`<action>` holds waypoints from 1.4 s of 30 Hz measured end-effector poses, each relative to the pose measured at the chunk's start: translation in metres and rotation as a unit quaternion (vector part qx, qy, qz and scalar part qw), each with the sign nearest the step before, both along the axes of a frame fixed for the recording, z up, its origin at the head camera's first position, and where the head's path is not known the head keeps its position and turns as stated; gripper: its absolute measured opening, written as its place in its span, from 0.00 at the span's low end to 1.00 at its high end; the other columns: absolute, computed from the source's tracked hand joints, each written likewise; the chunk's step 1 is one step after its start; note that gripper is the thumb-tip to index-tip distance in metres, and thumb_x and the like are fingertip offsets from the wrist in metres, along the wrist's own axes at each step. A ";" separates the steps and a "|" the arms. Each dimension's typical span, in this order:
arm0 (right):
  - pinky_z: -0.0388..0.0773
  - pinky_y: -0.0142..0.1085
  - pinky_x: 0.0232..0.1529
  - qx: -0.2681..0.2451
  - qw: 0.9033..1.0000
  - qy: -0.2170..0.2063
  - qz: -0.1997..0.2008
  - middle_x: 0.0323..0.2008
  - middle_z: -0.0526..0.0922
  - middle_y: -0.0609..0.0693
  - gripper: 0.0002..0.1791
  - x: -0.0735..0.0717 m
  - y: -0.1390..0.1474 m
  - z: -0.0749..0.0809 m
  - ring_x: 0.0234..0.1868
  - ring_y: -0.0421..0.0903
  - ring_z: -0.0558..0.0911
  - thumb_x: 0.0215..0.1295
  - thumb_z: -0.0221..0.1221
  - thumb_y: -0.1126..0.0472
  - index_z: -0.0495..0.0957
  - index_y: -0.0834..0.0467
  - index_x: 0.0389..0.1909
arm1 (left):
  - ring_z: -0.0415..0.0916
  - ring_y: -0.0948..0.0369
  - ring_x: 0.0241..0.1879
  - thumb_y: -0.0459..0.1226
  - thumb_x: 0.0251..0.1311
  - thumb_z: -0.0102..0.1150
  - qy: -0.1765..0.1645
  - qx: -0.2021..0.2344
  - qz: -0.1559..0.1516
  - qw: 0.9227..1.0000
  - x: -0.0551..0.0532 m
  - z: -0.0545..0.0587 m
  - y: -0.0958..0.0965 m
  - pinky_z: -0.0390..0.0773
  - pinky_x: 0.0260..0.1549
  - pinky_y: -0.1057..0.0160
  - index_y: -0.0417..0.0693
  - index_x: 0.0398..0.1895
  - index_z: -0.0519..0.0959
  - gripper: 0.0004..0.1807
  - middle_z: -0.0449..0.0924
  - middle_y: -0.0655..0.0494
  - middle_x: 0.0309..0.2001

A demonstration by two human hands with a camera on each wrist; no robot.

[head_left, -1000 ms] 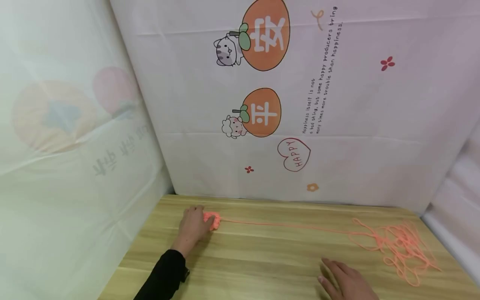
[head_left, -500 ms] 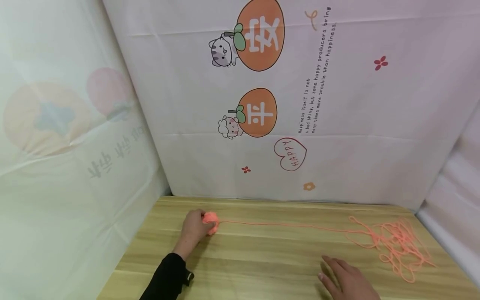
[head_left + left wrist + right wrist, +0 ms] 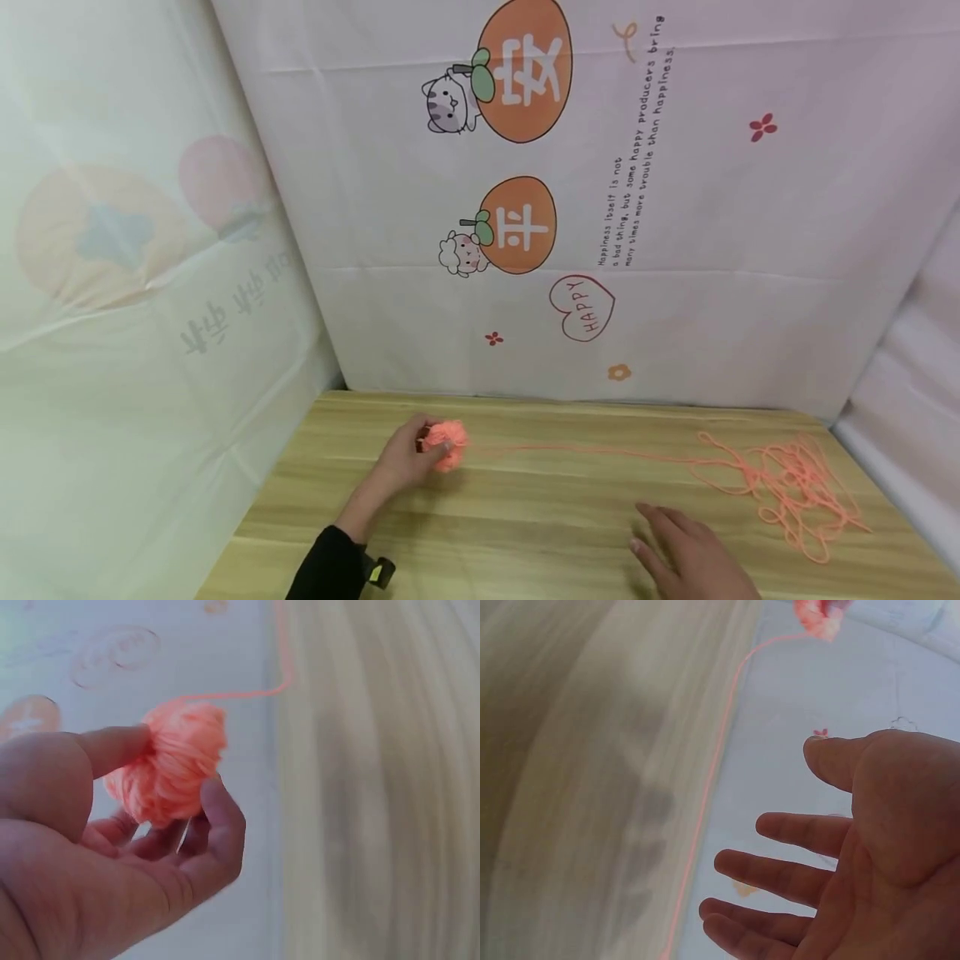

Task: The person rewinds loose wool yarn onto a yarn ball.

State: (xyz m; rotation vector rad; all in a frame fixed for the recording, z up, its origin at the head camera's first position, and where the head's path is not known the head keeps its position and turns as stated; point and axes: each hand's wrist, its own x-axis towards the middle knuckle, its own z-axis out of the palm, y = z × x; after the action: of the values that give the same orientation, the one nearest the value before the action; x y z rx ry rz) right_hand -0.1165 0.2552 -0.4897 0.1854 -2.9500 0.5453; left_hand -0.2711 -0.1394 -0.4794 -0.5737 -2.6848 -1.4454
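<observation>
My left hand (image 3: pixel 407 457) grips a small ball of coral-orange yarn (image 3: pixel 450 447) at the left of the table. In the left wrist view the thumb presses one side of the yarn ball (image 3: pixel 180 761), and curled fingers support it from the other side. A single yarn strand (image 3: pixel 585 449) runs from the ball to the right, into a loose tangle of the same yarn (image 3: pixel 802 479). My right hand (image 3: pixel 693 554) hovers near the front edge, holding nothing. In the right wrist view its fingers (image 3: pixel 780 877) are spread and nearly straight, apart from the strand.
The wood-grain table (image 3: pixel 525 517) ends at a printed white cloth (image 3: pixel 420 333) hanging behind it. Another pale cloth (image 3: pixel 150 400) hangs along the left side, and white fabric (image 3: pixel 915 400) hangs on the right. A black sleeve (image 3: pixel 330 567) covers my left forearm.
My left hand has picked up the yarn ball and shifted it slightly right, turning it in the fingers. The right hand has barely moved. The tangle lies nearly the same.
</observation>
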 end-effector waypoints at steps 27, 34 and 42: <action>0.76 0.47 0.52 -0.302 0.910 0.035 0.281 0.57 0.75 0.43 0.17 -0.031 -0.096 0.057 0.57 0.44 0.75 0.77 0.48 0.56 0.68 0.47 0.64 | 0.80 0.48 0.42 0.34 0.65 0.61 -0.120 0.245 -0.225 0.935 0.080 0.067 0.054 0.82 0.35 0.46 0.48 0.59 0.72 0.20 0.75 0.44 0.52; 0.78 0.42 0.39 -0.493 0.795 -0.105 0.337 0.36 0.69 0.63 0.14 -0.034 -0.096 0.038 0.37 0.54 0.72 0.81 0.34 0.64 0.67 0.66 0.45 | 0.80 0.53 0.39 0.33 0.65 0.59 -0.122 0.271 -0.238 0.925 0.081 0.064 0.053 0.84 0.34 0.54 0.45 0.60 0.72 0.20 0.76 0.41 0.50; 0.73 0.44 0.35 -0.499 0.768 -0.144 0.376 0.32 0.66 0.65 0.15 -0.035 -0.095 0.031 0.31 0.53 0.67 0.82 0.31 0.65 0.65 0.67 0.44 | 0.78 0.62 0.35 0.34 0.69 0.54 -0.175 0.318 -0.264 0.894 0.079 0.065 0.055 0.79 0.32 0.68 0.38 0.62 0.69 0.21 0.80 0.45 0.46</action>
State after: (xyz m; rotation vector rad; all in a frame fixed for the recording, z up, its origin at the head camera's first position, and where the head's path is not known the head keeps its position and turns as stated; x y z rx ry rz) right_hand -0.1518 0.1605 -0.4583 1.2154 -2.2177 2.2645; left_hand -0.1917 -0.0846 -0.4147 -1.1069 -2.0933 -2.6322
